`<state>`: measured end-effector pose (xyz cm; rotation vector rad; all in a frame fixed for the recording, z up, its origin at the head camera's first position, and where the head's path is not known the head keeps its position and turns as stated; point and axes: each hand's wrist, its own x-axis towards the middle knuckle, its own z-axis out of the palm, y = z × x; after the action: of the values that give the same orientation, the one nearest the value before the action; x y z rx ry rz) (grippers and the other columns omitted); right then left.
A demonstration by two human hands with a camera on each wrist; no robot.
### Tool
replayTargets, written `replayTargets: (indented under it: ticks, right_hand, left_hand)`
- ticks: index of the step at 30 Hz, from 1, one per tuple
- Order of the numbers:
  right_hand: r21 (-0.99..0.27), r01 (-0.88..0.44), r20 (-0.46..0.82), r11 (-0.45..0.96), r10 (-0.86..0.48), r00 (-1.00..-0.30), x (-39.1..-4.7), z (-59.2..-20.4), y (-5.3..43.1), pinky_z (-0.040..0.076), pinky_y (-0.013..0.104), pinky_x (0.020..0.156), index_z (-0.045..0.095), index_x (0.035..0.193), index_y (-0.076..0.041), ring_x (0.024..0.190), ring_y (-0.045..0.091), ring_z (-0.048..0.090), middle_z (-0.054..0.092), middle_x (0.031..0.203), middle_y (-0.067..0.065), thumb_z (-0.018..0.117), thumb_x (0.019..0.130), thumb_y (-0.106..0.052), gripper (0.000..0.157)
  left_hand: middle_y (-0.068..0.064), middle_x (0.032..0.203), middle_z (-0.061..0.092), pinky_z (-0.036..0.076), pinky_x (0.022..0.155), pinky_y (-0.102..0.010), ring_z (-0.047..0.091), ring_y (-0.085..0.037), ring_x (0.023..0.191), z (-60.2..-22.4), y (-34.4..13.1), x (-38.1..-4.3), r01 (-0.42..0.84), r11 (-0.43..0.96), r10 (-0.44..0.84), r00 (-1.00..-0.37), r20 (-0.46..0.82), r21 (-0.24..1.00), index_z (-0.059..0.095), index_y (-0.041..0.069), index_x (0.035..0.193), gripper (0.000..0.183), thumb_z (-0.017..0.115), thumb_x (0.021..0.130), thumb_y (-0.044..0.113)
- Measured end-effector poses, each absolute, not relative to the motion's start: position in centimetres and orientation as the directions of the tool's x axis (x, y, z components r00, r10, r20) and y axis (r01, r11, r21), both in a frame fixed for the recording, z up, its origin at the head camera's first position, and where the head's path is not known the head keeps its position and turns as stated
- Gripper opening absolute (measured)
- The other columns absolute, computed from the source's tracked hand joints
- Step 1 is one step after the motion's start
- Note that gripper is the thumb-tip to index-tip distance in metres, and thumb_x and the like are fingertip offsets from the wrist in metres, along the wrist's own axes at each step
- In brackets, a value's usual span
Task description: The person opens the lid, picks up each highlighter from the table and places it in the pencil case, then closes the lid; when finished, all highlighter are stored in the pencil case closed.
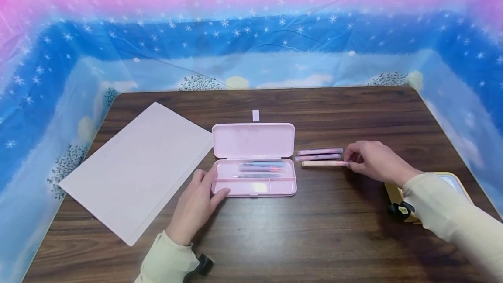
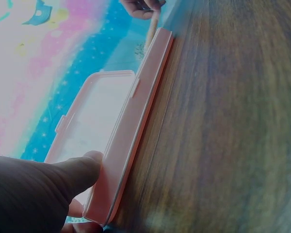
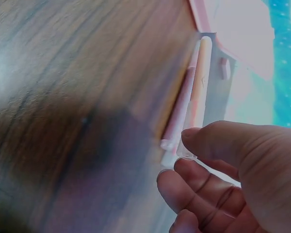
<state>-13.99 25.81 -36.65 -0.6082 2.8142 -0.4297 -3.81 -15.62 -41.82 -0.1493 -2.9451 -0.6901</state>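
An open pink pencil case point(image 1: 255, 142) lies mid-table, its lid folded back. Inside its rear compartment are several slim pens point(image 1: 262, 169). My left hand point(image 1: 196, 206) holds the left end of the case, and the left wrist view shows the thumb on its long front side point(image 2: 131, 141). To the right of the case, my right hand point(image 1: 375, 160) pinches the capped end of a peach pen point(image 1: 320, 163) between thumb and fingertips. In the right wrist view this pen point(image 3: 200, 87) lies beside a purplish one point(image 3: 182, 107). Two purplish pens point(image 1: 319, 151) lie just behind it in the head view.
A large pale flat folder or pad point(image 1: 137, 169) lies at an angle on the left. Behind the lid sits a small white block point(image 1: 256, 115). A yellow-rimmed container point(image 1: 452, 176) is partly hidden under the right forearm. Patterned cloth surrounds the wooden table point(image 1: 275, 239).
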Motion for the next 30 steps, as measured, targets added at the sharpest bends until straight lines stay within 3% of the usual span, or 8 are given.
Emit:
replayTargets:
  ticks: [11,22,30]
  right_hand:
    - [-0.361,-0.369,-0.117,0.857,-0.434,-0.893,-13.4,-34.2,25.0,0.047,0.032,0.065,0.069,0.092,-0.018,0.075,0.011,0.059,0.067,0.085,-0.003,0.073,0.088,-0.015,0.006]
    - [-0.464,-0.367,-0.125,0.806,-0.470,-0.874,-12.8,-35.3,23.8,0.046,0.028,0.064,0.067,0.091,-0.018,0.075,0.009,0.059,0.066,0.082,-0.006,0.070,0.089,-0.014,0.006]
    - [-0.459,-0.381,-0.092,0.802,-0.470,-0.878,-12.9,-34.9,22.7,0.047,0.028,0.065,0.067,0.090,-0.018,0.075,0.010,0.059,0.066,0.082,-0.006,0.071,0.089,-0.014,0.006]
  left_hand:
    - [-0.011,0.098,0.051,0.044,0.066,-0.034,0.049,-0.020,0.076,-41.7,-15.6,-3.8,0.109,0.892,0.064,-0.991,0.117,0.438,0.046,0.004,0.146,0.073,0.077,0.086,0.033]
    - [-0.011,0.098,0.051,0.045,0.066,-0.034,0.049,-0.020,0.076,-41.9,-15.6,-3.7,0.122,0.893,0.071,-0.989,0.132,0.434,0.046,0.004,0.146,0.072,0.076,0.086,0.033]
    - [-0.011,0.098,0.051,0.044,0.066,-0.034,0.048,-0.020,0.076,-41.8,-15.6,-3.8,0.119,0.890,0.067,-0.989,0.131,0.441,0.046,0.004,0.146,0.073,0.077,0.086,0.032]
